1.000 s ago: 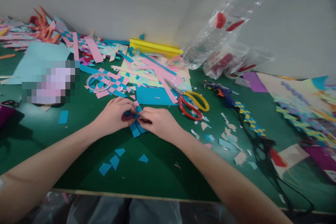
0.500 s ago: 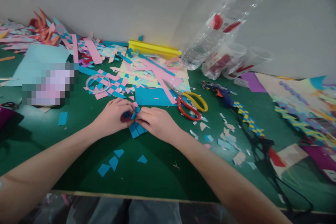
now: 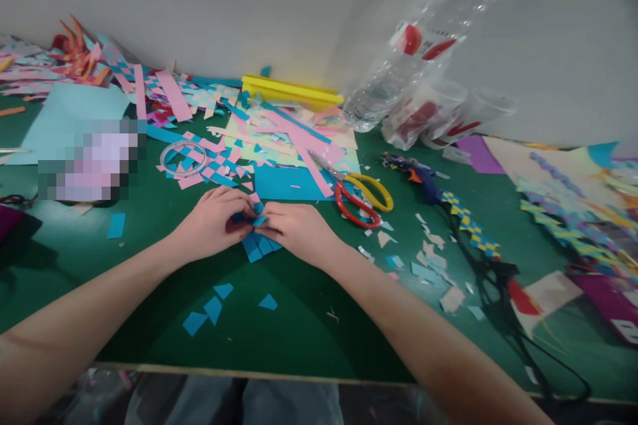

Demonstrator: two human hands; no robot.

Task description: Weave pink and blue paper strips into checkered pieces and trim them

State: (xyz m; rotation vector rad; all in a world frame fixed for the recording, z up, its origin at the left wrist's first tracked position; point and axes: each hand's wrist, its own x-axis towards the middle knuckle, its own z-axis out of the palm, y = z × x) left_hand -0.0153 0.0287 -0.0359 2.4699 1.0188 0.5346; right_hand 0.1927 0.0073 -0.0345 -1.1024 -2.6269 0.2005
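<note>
My left hand (image 3: pixel 222 222) and my right hand (image 3: pixel 294 226) meet near the middle of the green table (image 3: pixel 299 332). Between their fingertips is a small piece of blue paper (image 3: pixel 260 220), pinched from both sides and partly hidden by the fingers. Under the hands lie blue paper strips (image 3: pixel 256 247), with a bit of pink showing above them. Closer to the table's front edge are several loose blue scraps (image 3: pixel 213 310). Just beyond my right hand rest scissors (image 3: pixel 356 194) with one red and one yellow handle, their blades over pink paper.
A roll of clear tape (image 3: pixel 183 159) lies on woven blue-and-pink paper. Behind stand a yellow holder (image 3: pixel 292 91), a plastic bottle (image 3: pixel 413 46) and cups (image 3: pixel 483 113). A blue glue gun (image 3: pixel 423 184) with a black cord lies right. Paper scraps (image 3: pixel 433 265) are scattered there.
The blue piece between my fingertips has tilted and now lies flatter toward my right fingers. Both hands have stayed in nearly the same place; the view has shifted slightly.
</note>
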